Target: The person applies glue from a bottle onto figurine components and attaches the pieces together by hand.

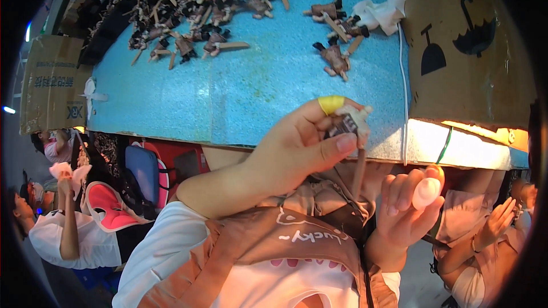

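By the near edge of the blue table (245, 94), the left hand (302, 145) pinches a small figure (353, 124) on a stick (359, 174). The right hand's (405, 208) fingers curl; I can't tell if they hold anything. Gentle, steady pinching seems best.

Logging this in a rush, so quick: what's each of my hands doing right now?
Left hand: closed, holding a small figurine with a stick.
Right hand: fingers curled; pale rounded piece at the fingertips, held or worn, can't tell.
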Motion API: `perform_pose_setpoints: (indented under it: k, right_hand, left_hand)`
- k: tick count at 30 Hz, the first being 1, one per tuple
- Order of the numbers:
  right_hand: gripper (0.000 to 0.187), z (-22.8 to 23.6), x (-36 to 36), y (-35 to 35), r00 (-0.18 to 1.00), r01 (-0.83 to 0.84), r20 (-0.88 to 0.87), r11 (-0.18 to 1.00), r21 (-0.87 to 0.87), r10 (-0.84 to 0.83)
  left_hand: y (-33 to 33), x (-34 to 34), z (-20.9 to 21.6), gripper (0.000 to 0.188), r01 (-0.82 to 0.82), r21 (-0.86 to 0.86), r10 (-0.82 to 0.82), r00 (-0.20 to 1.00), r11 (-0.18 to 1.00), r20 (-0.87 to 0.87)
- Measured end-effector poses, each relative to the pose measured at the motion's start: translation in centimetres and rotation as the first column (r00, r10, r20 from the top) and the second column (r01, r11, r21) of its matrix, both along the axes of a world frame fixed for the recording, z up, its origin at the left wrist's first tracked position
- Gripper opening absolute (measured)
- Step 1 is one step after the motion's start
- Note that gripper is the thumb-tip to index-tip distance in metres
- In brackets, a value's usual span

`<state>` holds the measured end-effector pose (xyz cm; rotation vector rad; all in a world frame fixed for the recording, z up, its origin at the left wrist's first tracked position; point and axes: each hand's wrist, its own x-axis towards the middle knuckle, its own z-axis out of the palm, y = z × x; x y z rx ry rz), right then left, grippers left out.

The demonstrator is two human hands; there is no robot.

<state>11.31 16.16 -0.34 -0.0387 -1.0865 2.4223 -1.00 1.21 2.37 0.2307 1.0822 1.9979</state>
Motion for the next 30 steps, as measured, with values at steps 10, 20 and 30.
perform_pose_setpoints:
  k: [10, 20, 30]
  right_hand:
    - [0.025, 0.7, 1.8, -2.4, 0.772, 0.615, -0.329, 0.509, 0.602, -0.543]
    - [0.016, 1.1, 1.5, -3.6, 0.693, 0.631, -0.359, 0.284, 0.722, -0.625]
    - [0.016, 1.1, 1.5, -3.7, 0.705, 0.604, -0.354, 0.257, 0.755, -0.615]
  left_hand:
    - [0.3, 2.0, -1.3, 0.035, 0.04, 0.009, -0.036, 0.965, 0.999, -0.261]
    - [-0.2, 2.0, -1.5, 0.032, 0.032, -0.067, -0.057, 0.909, 0.997, -0.412]
    - [-0.3, 1.9, -1.5, 0.033, 0.025, -0.136, -0.086, 0.883, 0.99, -0.462]
